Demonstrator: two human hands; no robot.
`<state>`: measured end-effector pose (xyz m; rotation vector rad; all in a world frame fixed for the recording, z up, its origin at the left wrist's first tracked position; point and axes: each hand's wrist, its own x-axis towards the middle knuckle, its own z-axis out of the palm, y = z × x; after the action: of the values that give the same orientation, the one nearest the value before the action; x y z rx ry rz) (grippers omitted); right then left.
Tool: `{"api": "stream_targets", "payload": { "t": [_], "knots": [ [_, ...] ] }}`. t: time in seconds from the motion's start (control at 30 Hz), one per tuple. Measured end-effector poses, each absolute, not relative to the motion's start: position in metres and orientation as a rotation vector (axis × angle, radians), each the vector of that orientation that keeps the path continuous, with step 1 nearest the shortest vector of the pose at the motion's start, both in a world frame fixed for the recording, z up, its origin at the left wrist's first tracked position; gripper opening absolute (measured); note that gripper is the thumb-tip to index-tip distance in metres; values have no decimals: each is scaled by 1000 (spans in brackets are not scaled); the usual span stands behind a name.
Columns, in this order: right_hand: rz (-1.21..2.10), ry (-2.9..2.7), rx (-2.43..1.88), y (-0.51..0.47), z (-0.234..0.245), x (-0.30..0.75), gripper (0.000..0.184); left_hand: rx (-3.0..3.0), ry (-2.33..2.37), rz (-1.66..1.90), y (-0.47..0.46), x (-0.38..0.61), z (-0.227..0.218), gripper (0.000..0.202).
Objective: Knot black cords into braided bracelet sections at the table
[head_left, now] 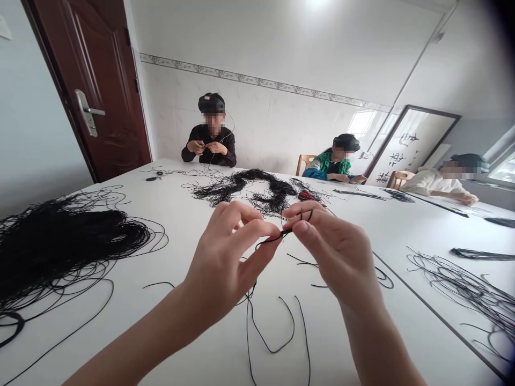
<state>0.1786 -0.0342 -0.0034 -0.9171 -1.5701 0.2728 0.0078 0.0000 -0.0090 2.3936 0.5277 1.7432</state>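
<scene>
My left hand (227,257) and my right hand (333,252) hover over the white table (225,343), their fingertips nearly meeting. Both pinch a short length of thin black cord (281,233), which has a small knotted or bunched section between the fingers. Loose strands of black cord (273,332) trail across the table below my hands. A large tangled heap of black cord (68,241) lies to my left. A looser black tangle (245,190) lies beyond my hands, with a small red item (309,195) at its right end.
Several co-workers sit along the table, working with cords: one in black (209,145), one in a green jacket (328,166), one in white (438,187). More cord (462,289) lies to my right. Small dark scissors (155,176) rest at the far edge.
</scene>
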Motion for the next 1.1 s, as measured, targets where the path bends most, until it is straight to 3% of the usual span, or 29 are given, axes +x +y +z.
{"api": "stream_targets", "payload": {
  "t": [0.07, 0.2, 0.3, 0.83, 1.1],
  "knots": [
    [336, -1542, -854, -31, -4, 177, 15, 2393, 538, 1688, -1, 7, -9, 11],
    [358, -1535, -766, -31, -5, 175, 11, 1969, 543, 1188, -2, 3, -4, 15],
    [350, -1545, -762, -32, -5, 174, 12, 1754, 568, 1002, -2, 3, 0, 14],
    [8, -1675, -1077, -41, -11, 164, 8, 1625, 592, 1216, -6, 10, -2, 12],
    [131, -1664, -923, -36, -14, 155, 8, 1575, 575, 1191, -6, 12, -3, 17]
  ]
}}
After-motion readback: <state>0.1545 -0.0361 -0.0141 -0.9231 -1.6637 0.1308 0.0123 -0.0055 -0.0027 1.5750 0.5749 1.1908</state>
